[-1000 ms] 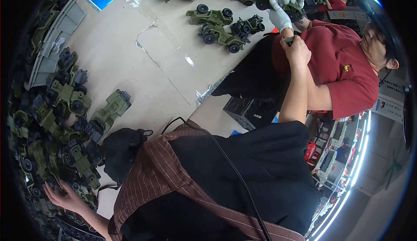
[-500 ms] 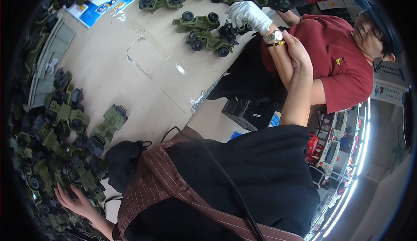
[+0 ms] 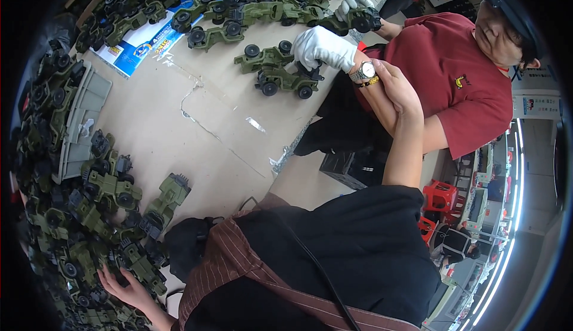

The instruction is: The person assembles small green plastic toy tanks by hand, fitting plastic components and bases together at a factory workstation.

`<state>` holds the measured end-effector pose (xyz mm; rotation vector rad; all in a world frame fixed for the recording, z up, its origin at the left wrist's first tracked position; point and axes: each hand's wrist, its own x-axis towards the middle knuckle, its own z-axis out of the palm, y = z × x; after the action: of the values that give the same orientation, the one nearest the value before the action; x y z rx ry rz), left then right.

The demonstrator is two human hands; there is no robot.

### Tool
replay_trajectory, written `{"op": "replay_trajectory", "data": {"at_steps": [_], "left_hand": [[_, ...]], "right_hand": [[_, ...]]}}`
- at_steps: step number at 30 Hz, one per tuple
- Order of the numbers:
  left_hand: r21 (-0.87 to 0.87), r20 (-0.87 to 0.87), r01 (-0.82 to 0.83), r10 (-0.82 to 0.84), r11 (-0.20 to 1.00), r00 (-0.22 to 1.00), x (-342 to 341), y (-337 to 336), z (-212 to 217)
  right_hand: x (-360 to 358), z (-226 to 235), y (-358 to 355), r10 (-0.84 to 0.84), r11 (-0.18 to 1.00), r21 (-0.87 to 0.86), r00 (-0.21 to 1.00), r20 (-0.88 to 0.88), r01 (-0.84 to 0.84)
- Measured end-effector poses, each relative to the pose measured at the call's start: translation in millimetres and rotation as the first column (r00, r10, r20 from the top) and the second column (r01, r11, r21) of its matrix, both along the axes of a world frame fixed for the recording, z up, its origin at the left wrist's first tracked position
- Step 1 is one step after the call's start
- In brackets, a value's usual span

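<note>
My left hand [image 3: 128, 290] is at the lower left, fingers apart, resting on a heap of green toy jeeps [image 3: 113, 191] with black wheels. Nothing shows gripped in it. My right hand [image 3: 401, 92] is closed round a co-worker's forearm [image 3: 381, 105], just behind a metal wristwatch [image 3: 365, 70] and a bracelet. Part of my fingers is hidden there. The co-worker's white-gloved hand [image 3: 324, 48] touches a toy jeep [image 3: 285, 82], with another jeep [image 3: 262, 58] beside it. Their other gloved hand [image 3: 356, 2] is at a jeep farther back.
A grey plastic tray [image 3: 83, 125] stands on the table [image 3: 197, 146] at the left. Many toy jeeps line the far side, some on a blue and white printed sheet [image 3: 137, 48]. The co-worker in a red shirt [image 3: 430, 56] stands at the right, near a black crate [image 3: 346, 170].
The view has shifted, so the table sits lower. The co-worker's gloved hand has moved left over the nearer jeeps. My right hand stays round the forearm; my left hand stays on the heap.
</note>
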<state>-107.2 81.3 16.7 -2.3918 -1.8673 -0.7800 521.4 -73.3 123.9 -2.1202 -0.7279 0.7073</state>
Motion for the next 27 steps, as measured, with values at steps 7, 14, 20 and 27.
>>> {"op": "replay_trajectory", "data": {"at_steps": [7,14,20,27], "left_hand": [[-0.023,0.017,0.023,-0.023,0.999,1.0,11,1,5],[-0.061,0.084,0.035,-0.03,0.998,0.996,38,2,13],[-0.184,0.223,0.031,0.011,0.982,0.975,72,-16,6],[-0.269,0.325,0.101,-0.008,0.958,0.946,98,-33,-14]], "right_hand": [[-12,-1,-3,0.073,0.996,0.041,0.984,0.165,-0.081],[-30,-21,16,-0.076,0.992,0.039,0.33,0.941,0.118],[-77,-84,113,0.107,0.965,0.125,0.787,0.607,-0.228],[-69,-195,272,0.168,0.98,-0.164,0.903,0.395,-0.111]]}}
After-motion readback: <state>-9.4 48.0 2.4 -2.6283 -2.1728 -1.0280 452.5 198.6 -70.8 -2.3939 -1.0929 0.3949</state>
